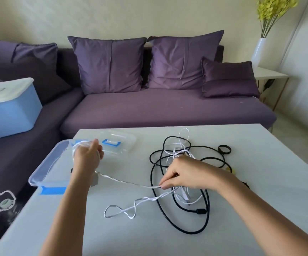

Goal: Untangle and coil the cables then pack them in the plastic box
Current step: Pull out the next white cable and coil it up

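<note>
The left hand (87,156) is curled around a small coil of white cable (131,182), raised over the clear plastic box (44,169), which sits at ten o'clock on the surface (260,191). The right hand (184,172) pinches the same cable, which is stretched taut between both hands. Its remainder lies tangled with a black cable (207,204) around three o'clock. The box's lid (123,143) lies at twelve o'clock.

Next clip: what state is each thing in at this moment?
white cable: partly wound round left hand, rest tangled with black cable
black cable: uncoiled, loose on table
plastic box: open, lid off
lid: on table behind box
left hand: grips coil
right hand: pinches white cable
</note>
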A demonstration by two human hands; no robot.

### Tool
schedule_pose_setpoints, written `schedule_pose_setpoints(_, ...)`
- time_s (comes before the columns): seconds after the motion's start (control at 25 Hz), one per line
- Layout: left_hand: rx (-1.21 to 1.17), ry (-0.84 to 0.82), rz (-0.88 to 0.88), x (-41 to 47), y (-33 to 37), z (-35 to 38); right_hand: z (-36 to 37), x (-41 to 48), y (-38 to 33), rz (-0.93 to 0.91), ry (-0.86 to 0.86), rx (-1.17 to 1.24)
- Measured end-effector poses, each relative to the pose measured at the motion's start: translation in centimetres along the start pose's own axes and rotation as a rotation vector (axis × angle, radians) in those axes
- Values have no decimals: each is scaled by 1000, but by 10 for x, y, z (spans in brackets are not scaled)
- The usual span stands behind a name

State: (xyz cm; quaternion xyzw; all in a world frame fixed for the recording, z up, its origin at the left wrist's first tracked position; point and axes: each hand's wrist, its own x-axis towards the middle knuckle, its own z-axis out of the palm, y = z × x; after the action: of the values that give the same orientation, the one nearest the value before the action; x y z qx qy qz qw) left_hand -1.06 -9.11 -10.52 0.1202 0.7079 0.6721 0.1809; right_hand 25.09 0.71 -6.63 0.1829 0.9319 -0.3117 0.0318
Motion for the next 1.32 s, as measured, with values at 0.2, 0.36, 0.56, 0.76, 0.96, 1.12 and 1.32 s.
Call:
schedule_pose_setpoints(0.2, 750, -544, 311, -30, -31, 14, -11, -13, -4, -24, 40, 137)
schedule_pose_setpoints(0.36, 823, -1011, 3, -70, -21, 34, -40, -22, 19, -77, 417, 247)
schedule_pose_setpoints(0.56, 304, -1482, -373, -87, -4, 32, -61, -34, 58, -8, 604, 421)
schedule_pose_setpoints(0.76, -572, -1908, -650, -75, 1, 21, -45, -28, 78, 72, 651, 636)
schedule_pose_setpoints(0.96, -1152, -1539, -459, -66, 5, 8, -14, -19, 89, 72, 518, 533)
schedule_pose_setpoints(1.12, -1354, -1284, -532, -55, -4, 10, 16, -14, 84, 85, 417, 219)
schedule_pose_setpoints(1.32, -1369, -926, -415, -52, -10, 12, 47, -11, 67, -18, 311, -270)
